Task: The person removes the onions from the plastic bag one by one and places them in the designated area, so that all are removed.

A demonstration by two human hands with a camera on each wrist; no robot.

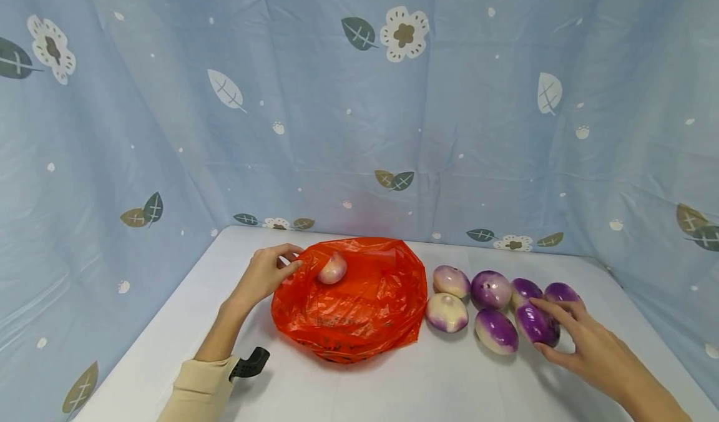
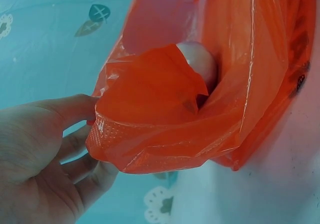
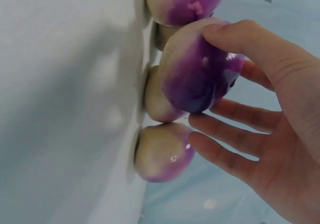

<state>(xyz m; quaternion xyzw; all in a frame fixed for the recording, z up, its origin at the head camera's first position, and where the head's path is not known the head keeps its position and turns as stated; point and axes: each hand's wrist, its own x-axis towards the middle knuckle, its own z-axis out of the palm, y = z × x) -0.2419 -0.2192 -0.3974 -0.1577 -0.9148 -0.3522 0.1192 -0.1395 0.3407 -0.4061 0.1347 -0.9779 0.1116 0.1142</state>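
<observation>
My left hand pinches the left rim of a red plastic bag between thumb and fingers. In the left wrist view a flap of the bag folds inward beside the fingers. One pale onion lies inside, near the held rim. Over on the right, my right hand grips a glossy purple-and-white onion, its thumb on one side and fingertips on the other. This onion stands at the front of a group, overlapping the purple onion behind it.
More onions sit between the bag and my right hand, among them a whitish one and a purple one. Another purple onion is at the far right. A blue patterned curtain hangs behind the white table.
</observation>
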